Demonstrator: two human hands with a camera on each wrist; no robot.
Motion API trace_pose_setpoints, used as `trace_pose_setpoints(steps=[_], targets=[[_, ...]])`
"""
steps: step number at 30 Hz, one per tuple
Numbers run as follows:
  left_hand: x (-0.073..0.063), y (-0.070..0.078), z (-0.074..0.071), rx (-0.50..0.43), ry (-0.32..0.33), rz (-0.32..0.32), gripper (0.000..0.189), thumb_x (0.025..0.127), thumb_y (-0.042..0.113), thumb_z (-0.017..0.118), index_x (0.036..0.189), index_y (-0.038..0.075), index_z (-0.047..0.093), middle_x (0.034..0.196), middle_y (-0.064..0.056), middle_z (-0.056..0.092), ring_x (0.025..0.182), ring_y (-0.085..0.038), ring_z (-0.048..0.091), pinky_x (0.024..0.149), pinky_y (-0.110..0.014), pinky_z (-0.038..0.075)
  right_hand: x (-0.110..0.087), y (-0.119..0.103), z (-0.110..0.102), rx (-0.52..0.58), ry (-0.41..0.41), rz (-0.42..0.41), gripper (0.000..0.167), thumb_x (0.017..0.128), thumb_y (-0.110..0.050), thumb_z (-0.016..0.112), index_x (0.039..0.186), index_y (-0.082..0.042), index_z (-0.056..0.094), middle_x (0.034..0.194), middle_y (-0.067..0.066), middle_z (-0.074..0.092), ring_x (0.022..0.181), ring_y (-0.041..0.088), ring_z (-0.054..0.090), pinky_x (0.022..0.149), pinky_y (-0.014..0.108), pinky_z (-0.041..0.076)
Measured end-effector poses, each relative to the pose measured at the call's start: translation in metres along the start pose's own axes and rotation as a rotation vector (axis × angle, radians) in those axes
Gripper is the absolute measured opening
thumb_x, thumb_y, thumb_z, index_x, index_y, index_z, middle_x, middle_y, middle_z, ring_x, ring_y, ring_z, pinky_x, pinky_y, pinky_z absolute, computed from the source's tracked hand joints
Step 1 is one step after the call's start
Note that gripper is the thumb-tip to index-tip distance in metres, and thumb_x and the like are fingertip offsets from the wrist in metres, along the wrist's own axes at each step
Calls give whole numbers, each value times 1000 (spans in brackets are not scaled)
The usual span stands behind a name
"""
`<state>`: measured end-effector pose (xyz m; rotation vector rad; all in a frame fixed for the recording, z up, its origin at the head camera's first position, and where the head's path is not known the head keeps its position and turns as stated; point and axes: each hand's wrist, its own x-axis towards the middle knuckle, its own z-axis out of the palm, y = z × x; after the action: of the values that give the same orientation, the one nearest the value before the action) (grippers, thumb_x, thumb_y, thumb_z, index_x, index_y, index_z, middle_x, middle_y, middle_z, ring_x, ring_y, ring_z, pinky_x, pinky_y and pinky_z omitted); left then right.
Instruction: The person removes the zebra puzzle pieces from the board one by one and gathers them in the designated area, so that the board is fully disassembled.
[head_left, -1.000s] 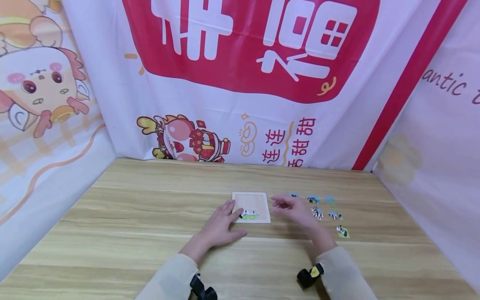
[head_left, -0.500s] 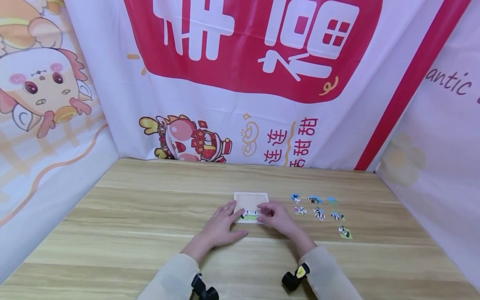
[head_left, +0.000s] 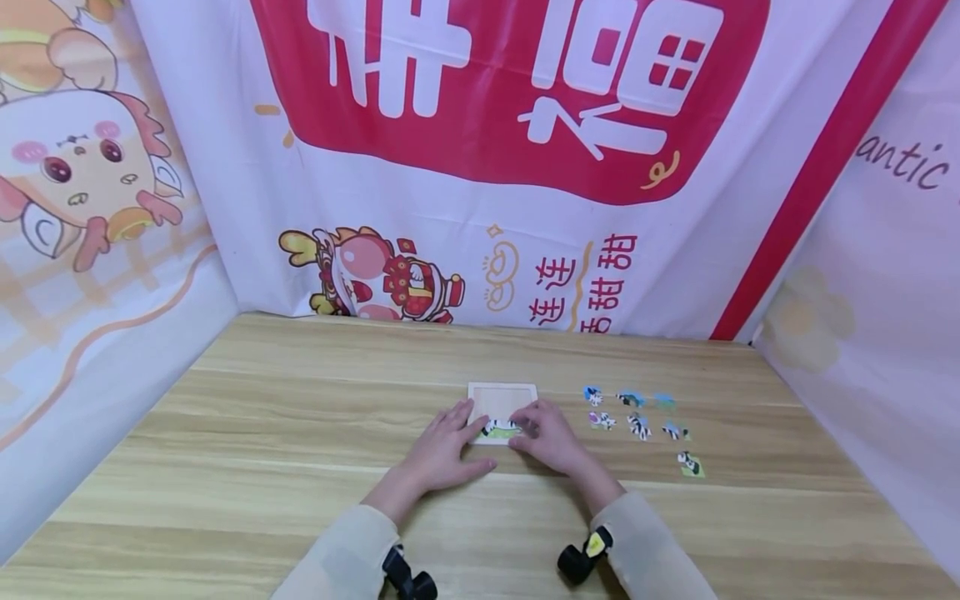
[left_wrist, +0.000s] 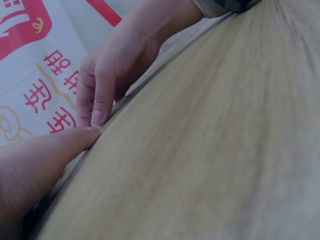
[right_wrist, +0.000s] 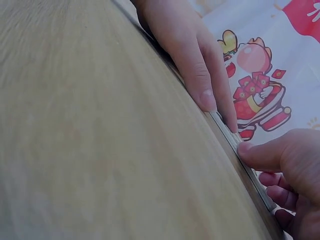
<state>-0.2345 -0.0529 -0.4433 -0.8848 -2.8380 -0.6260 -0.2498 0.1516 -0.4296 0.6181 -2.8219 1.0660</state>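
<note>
A shallow puzzle tray with a pale rim (head_left: 501, 385) lies on the wooden table. Along its lower inside edge, puzzle pieces (head_left: 498, 431) show green grass and black-and-white legs. My left hand (head_left: 441, 452) rests on the tray's left side with fingers extended, the thumb apart on the table. At the lower right corner, my right hand (head_left: 553, 437) has thumb and fingers bent together over a puzzle piece, mostly hidden under the fingertips. In the right wrist view the right thumb (right_wrist: 262, 154) touches the tray's edge, close to the left fingers (right_wrist: 227, 107).
To the right of the tray lie several loose puzzle pieces (head_left: 639, 427) with animal and blue-sky pictures. One piece (head_left: 690, 464) sits nearer the front. A printed cloth (head_left: 420, 179) hangs behind the table (head_left: 300, 400), with more cloth on both sides.
My right hand has moved left from beside the loose pieces onto the tray's lower right corner. The left hand has stayed in place on the tray.
</note>
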Motion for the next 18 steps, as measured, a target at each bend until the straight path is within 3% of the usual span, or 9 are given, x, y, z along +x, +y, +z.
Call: trace_pose_setpoints(steps=[8, 18], targets=[[0, 0, 0, 3, 4, 4, 70, 78, 59, 45, 131, 13, 39, 138, -17, 21, 126, -27, 16, 100, -44, 13, 1, -2, 1, -30, -17, 21, 34, 70, -19, 70, 100, -7, 59, 94, 3, 49, 85, 18, 45, 77, 37, 39], [0, 0, -1, -9, 8, 11, 70, 78, 57, 47, 130, 10, 40, 138, -18, 22, 126, -29, 16, 100, -45, 14, 2, -2, 2, 35, 22, 11, 32, 67, -14, 72, 95, -7, 58, 88, 0, 51, 79, 15, 48, 73, 32, 42]])
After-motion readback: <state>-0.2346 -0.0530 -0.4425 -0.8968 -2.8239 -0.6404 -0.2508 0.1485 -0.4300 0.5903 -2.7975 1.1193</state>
